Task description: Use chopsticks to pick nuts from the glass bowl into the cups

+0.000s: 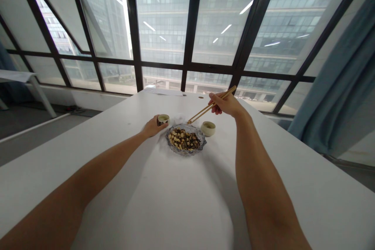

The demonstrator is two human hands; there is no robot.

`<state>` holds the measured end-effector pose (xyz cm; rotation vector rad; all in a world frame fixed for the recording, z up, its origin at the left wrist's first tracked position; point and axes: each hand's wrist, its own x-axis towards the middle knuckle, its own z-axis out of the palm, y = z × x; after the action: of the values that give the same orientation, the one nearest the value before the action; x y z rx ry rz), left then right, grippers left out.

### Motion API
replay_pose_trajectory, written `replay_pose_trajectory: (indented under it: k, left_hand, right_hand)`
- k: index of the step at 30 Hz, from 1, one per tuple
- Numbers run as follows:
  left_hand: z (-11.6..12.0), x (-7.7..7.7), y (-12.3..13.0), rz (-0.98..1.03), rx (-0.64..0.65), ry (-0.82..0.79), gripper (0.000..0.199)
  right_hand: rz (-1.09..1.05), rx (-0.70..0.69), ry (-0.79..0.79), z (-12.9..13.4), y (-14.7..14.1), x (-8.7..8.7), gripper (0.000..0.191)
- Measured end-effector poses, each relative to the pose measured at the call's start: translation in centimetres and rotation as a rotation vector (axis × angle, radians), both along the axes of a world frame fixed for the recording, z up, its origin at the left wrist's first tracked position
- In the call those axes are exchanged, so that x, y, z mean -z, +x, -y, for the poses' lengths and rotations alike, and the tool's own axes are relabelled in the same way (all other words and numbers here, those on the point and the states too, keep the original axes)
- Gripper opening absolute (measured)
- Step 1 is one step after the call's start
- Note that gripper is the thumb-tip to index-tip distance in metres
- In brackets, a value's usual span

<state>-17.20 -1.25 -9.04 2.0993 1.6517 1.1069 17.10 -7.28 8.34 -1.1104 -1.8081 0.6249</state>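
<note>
My right hand (225, 103) grips a pair of wooden chopsticks (205, 110). Their tips hover over the far rim of a clear glass bowl (187, 153); a small piece seems to sit at the tips, too small to name. Inside the bowl lie mixed nuts and seeds (184, 139), pale ones on the left and darker ones on the right. At the bowl's left, my left hand (152, 126) is wrapped round a small pale cup (163, 119) with dark lettering. Another small pale cup (208, 129) stands just right of the bowl, touched by neither hand.
Everything stands on a long white table (181, 195). Papers (164, 91) and a small brown disc (200, 97) lie near its far end. Beyond are dark-framed windows (187, 63), a blue curtain (336, 97) on the right and another table (17, 75) on the left.
</note>
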Motion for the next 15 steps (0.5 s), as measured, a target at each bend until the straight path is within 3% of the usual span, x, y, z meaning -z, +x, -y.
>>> replay_pose_trajectory:
  k: [15]
  left_hand:
    - [-0.22, 0.30, -0.06, 0.048, 0.010, 0.014, 0.071]
  right_hand:
    - [-0.156, -0.073, 0.121, 0.32, -0.09, -0.32, 0.068]
